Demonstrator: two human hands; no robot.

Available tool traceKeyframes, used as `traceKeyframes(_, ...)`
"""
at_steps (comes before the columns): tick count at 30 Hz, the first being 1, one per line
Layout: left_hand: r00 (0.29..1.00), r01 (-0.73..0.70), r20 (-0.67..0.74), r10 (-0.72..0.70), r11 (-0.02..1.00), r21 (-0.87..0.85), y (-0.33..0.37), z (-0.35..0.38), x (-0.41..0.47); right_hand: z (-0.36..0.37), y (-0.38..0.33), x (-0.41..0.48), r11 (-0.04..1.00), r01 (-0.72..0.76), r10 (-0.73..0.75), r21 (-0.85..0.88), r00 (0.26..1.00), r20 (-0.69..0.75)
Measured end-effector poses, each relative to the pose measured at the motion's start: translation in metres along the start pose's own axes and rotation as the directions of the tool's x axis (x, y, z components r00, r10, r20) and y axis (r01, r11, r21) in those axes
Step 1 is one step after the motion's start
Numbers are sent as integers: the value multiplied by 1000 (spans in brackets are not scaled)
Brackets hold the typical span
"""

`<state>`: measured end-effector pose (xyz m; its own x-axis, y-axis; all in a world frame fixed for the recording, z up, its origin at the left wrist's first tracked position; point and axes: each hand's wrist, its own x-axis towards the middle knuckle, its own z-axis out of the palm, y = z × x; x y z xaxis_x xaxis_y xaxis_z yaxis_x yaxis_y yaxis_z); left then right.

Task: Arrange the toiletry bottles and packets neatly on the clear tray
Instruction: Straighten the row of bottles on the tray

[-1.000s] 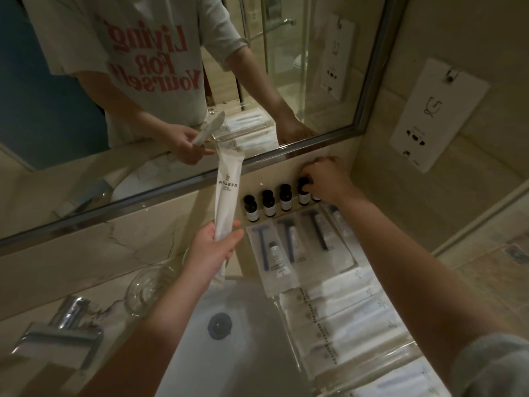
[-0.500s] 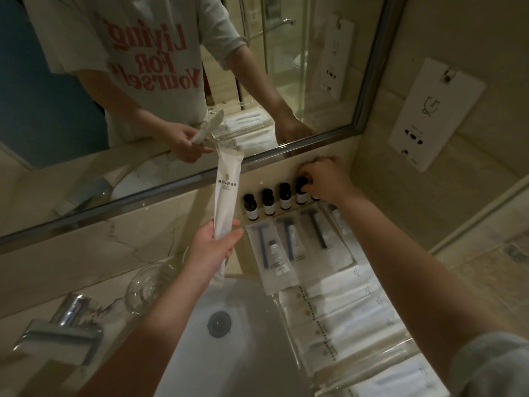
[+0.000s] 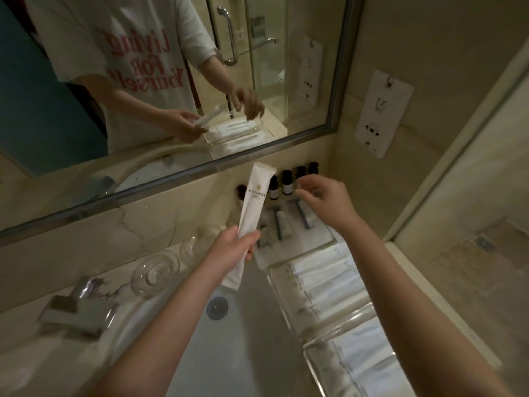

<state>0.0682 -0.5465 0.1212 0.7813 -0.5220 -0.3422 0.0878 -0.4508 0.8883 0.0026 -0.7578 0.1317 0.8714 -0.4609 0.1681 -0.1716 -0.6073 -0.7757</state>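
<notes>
White packet [image 3: 254, 206], dark print; dark bottles [image 3: 286, 182], white labels; blue-handled razors [image 3: 304, 214].

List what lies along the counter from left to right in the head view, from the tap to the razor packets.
Tap → glass dish → left hand holding a white packet → razor packets.

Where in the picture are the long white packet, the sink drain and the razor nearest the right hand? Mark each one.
long white packet [image 3: 255, 200], head view, on its printed middle.
sink drain [image 3: 217, 307], head view, on the centre of the plug.
razor [image 3: 303, 214], head view, on its dark handle.
</notes>
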Motion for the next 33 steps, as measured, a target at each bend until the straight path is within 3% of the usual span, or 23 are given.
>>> traceKeyframes(6, 985, 30, 171, -28, 1000, -7, -18, 21, -43, 15, -12, -85, 949, -147, 151, 279, 989, 8)
traceKeyframes(9, 971, 14, 238, -28, 998, 61, -30, 35, -67, 28, -18, -118, 929, -141, 142, 341, 990, 21)
traceKeyframes(12, 944, 39, 322, -67, 995, 94, -42, 48, -86, 32, -22, -143, 929, -153, 158, 338, 987, 12)
traceKeyframes(15, 931, -4, 364, -36, 994, 111, -50, 55, -96, 25, -21, -159, 944, -189, 159, 271, 979, 127)
traceKeyframes(17, 932, -39, 361, -6, 992, 116, -49, 58, -100, 19, -20, -164, 964, -176, 138, 201, 972, 190)
traceKeyframes(19, 951, -66, 308, 21, 989, 135, -49, 64, -100, 13, -19, -169, 965, -169, 137, 202, 977, 166)
traceKeyframes(21, 982, -41, 185, 33, 998, 39, -47, 69, -100, 6, -15, -176, 948, -203, 182, 245, 977, 106)
traceKeyframes(24, 1000, 4, 17, 0, 972, -235, -45, 77, -102, 4, 3, -195, 915, -312, 298, 256, 950, 95)
traceKeyframes(28, 997, 74, 58, -51, 842, -534, -43, 97, -113, 16, 29, -229, 891, -386, 365, 238, 922, 131)
traceKeyframes(33, 978, 206, 139, -155, 826, -524, -53, 120, -126, 5, 55, -262, 746, -488, 467, 453, 868, 167)
